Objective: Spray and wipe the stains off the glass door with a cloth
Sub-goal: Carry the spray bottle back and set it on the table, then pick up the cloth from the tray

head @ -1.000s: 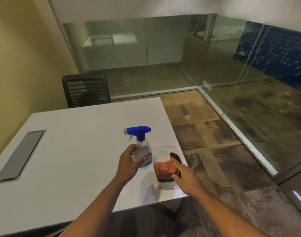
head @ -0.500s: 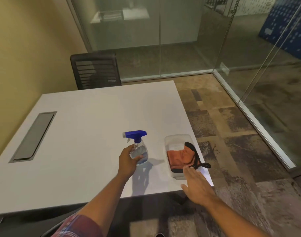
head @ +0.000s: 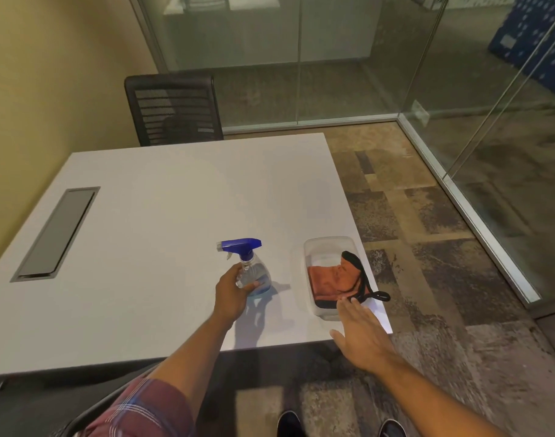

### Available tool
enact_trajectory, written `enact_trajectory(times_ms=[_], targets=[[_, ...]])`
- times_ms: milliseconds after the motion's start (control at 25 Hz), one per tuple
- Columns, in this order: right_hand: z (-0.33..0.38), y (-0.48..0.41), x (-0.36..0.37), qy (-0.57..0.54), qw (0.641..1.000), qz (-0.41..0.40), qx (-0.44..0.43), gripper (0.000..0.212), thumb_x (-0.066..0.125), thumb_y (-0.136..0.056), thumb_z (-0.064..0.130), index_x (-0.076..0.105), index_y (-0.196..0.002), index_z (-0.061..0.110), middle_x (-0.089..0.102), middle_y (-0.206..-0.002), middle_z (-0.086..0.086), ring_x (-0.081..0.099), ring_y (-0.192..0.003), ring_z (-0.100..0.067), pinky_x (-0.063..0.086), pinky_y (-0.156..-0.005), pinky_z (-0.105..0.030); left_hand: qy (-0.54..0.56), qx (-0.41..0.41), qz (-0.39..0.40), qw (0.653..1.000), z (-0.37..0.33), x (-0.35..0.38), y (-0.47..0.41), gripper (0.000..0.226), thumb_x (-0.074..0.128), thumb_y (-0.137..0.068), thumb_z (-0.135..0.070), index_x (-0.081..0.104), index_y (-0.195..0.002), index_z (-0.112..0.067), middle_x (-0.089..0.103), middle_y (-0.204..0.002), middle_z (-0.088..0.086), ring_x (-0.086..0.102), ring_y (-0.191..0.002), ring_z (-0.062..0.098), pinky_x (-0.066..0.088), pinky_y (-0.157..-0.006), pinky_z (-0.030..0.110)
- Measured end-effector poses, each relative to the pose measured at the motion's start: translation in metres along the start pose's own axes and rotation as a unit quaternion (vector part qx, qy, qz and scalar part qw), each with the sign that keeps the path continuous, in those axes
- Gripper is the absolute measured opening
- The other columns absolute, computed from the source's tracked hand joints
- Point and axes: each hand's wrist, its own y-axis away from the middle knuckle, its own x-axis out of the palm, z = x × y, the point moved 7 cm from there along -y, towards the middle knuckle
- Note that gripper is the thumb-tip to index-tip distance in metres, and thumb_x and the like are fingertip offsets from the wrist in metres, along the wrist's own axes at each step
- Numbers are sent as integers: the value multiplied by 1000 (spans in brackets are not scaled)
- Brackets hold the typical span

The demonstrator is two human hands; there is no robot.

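Left hand (head: 230, 296) wraps spray bottle (head: 252, 272) body; light, slick plastic. Right hand (head: 359, 334) flat, empty, near soft cloth (head: 328, 279); pinch its edge.

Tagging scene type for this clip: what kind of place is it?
Most likely a small office meeting room: glass partition walls, a white table with a cable hatch, and a black mesh office chair pushed up to it.
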Motion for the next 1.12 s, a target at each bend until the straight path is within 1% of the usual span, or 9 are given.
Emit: enact_trajectory(times_ms=[80,160,240,320,440,640,760,920,1120], targets=[[2,-2,-2,1,1000,-1,1,75,43,-109,52,18,-168,14,20,-177,-6,14,-165,-26,13,-132,-39,0,-2,3,1000,-1,0,4,45,83,-93,-10,66,-134,-14,73,-128,3,69,-107,16,57,-107,44],[3,-3,-3,-4,1000,2,3,74,42,-109,52,20,-168,14,21,-176,-7,14,-164,-27,13,-132,-40,-22,-11,-13,1000,3,0,11,58,83,-94,-11,59,-146,-9,65,-142,3,63,-125,22,48,-116,41],[5,-4,-4,-11,1000,4,6,73,42,-109,53,21,-168,14,21,-176,-7,15,-164,-26,12,-132,-40,-53,-35,-80,995,10,-5,22,68,84,-93,-16,53,-153,-9,57,-155,10,54,-142,29,43,-121,43],[6,-5,-5,-16,1000,8,8,73,41,-110,54,21,-168,14,22,-176,-6,15,-164,-26,11,-132,-40,-65,-53,-139,987,15,-6,36,60,85,-93,-17,57,-146,-10,56,-153,14,54,-142,33,45,-121,46],[5,-8,-5,-21,1000,11,11,70,39,-109,55,25,-166,16,28,-174,-5,20,-163,-26,12,-132,-42,-77,-53,-150,984,18,9,54,42,81,-96,-16,60,-132,-12,61,-139,13,59,-131,30,52,-116,47],[8,-13,-14,-32,999,-3,-1,65,43,-108,54,36,-162,18,43,-166,-2,38,-154,-22,25,-127,-43,-102,25,-58,993,-6,61,72,35,74,-102,-23,59,-132,-16,61,-131,-2,61,-122,16,54,-115,43],[11,-20,-36,-35,999,-31,-4,57,51,-108,46,43,-156,17,47,-161,-3,45,-147,-25,33,-118,-45,-172,94,41,980,-27,94,59,62,74,-100,-42,49,-153,-22,52,-161,3,52,-147,23,44,-126,47],[2,-38,-76,-6,995,-98,23,55,58,-104,38,44,-153,17,42,-163,-4,48,-140,-27,42,-111,-48,-350,168,178,904,-39,136,33,117,71,-87,-76,9,-172,-25,11,-183,5,13,-170,30,21,-136,58],[-21,-76,-103,12,993,-78,84,64,55,-106,45,36,-161,19,25,-171,-12,33,-153,-34,33,-121,-56,-452,168,238,843,-40,162,20,129,73,-90,-69,-12,-172,-17,-14,-183,8,-9,-170,30,1,-139,54]])
